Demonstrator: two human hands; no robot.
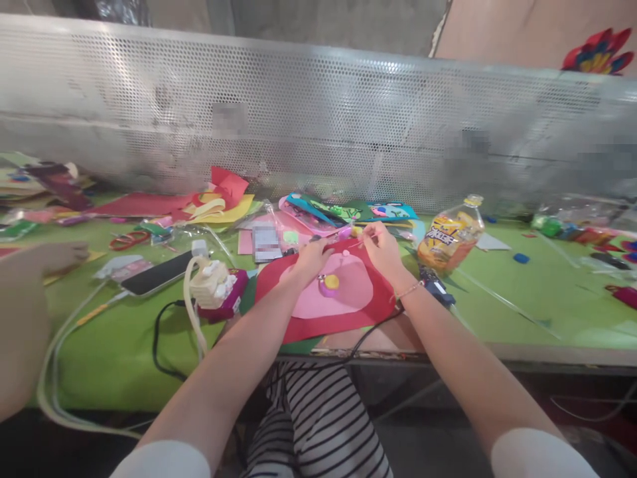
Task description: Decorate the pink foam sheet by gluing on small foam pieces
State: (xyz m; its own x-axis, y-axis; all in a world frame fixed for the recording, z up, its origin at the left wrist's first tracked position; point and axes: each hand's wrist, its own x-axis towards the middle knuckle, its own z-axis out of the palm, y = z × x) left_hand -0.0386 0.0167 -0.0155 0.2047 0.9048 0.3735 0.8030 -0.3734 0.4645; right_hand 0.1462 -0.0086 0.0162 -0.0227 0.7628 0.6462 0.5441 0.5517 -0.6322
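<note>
A red sheet [276, 282] lies in front of me with a rounded pink sheet [303, 304] on it. Near the pink sheet's middle sits a small purple and yellow figure [330, 285] that looks like soft clay; a small pink ball [346, 253] is by its upper edge. My left hand [313, 257] lies flat on the sheets' upper left, fingers stretched out. Over the upper right edge, my right hand [382, 249] has its fingertips pinched together, and what they hold is too small to name. Purple and yellow lumps [348, 232] are close to those fingertips.
A plastic bottle [450, 236] with an orange label stands right of my right hand. Leftward are a power adapter [212, 285] on a purple box, a phone [162, 272], cables and red scissors [129, 240]. Another person's arm [24, 299] reaches in at left. A perforated metal panel [298, 119] stands behind.
</note>
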